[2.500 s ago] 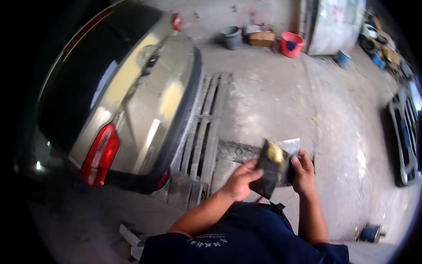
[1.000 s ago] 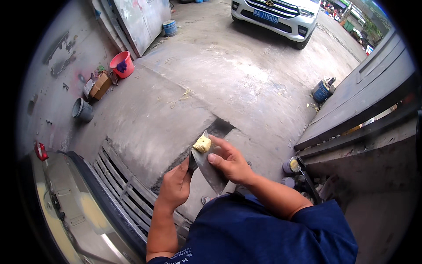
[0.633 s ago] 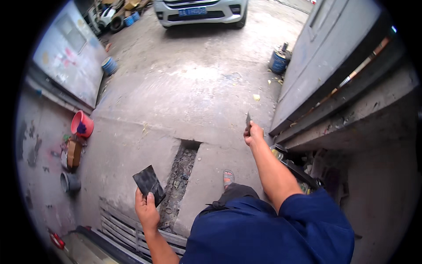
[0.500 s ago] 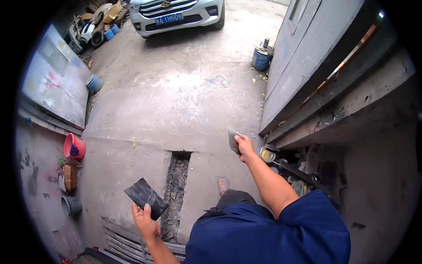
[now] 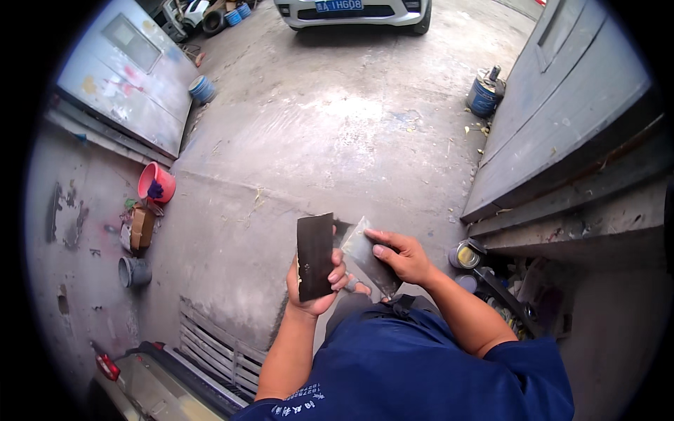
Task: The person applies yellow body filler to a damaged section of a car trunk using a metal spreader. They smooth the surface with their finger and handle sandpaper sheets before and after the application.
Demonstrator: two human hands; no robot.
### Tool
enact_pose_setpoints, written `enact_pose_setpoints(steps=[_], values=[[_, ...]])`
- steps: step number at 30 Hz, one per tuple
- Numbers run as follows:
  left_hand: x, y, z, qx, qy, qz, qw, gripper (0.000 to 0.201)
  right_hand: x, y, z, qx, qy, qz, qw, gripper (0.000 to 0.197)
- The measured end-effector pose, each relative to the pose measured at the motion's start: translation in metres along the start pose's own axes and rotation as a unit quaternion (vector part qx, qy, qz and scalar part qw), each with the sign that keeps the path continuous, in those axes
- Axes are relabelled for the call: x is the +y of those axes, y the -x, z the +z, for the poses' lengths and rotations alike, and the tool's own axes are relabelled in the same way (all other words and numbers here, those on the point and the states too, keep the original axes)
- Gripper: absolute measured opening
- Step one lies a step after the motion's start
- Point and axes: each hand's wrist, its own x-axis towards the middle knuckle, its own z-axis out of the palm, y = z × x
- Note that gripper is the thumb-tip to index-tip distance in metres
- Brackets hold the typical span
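Note:
My left hand (image 5: pixel 314 303) grips a dark rectangular plate (image 5: pixel 315 254), held upright in front of my body. Pale yellowish residue lines its left edge. My fingers wrap round its right side. Close beside it, my right hand (image 5: pixel 408 258) pinches a thin flat scraper (image 5: pixel 361 247) between thumb and fingers. The scraper is greyish and translucent at its upper end, darker lower down, with yellowish smears on its edge. It tilts down toward the right. The plate and scraper look near each other; whether they touch I cannot tell.
A red bucket (image 5: pixel 167 184), a cardboard box (image 5: pixel 142 228) and a grey bucket (image 5: pixel 139 272) line the left wall. A slatted grate (image 5: pixel 214 344) lies lower left, near a vehicle (image 5: pixel 158 382). Tins (image 5: pixel 465 255) stand at right. Beyond are blue pails (image 5: pixel 483 97) and a white car (image 5: pixel 365 18).
Both hands have come together in front of my body; they were wide apart. The left one rose with the plate, now upright. The view has shifted, bringing the vehicle at lower left further in.

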Motion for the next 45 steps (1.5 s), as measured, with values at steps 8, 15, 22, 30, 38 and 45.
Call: enact_pose_setpoints(steps=[8,15,22,30,38,45], values=[[0.070,-0.003,-0.039,-0.021,-0.011,-0.061,0.998,0.049,-0.025,-0.102,0.036,-0.098,0.264,-0.179,0.943,0.040],[0.150,0.009,-0.050,-0.010,-0.044,-0.116,0.992,0.050,-0.101,-0.184,0.095,-0.278,0.446,-0.307,0.794,0.039],[0.189,0.000,-0.031,0.239,-0.028,-0.062,0.969,0.039,-0.099,-0.203,0.160,-0.379,0.471,-0.371,0.705,0.039],[0.206,-0.023,-0.055,0.115,-0.081,-0.023,0.990,0.042,-0.099,-0.245,0.155,-0.389,0.451,-0.356,0.721,0.040],[0.202,-0.069,-0.039,0.056,0.016,0.074,0.996,0.042,-0.083,-0.294,0.095,-0.207,0.231,-0.234,0.921,0.034],[0.186,-0.134,-0.024,0.339,-0.168,0.327,0.866,0.055,-0.069,-0.295,0.089,-0.322,0.024,0.029,0.946,0.033]])
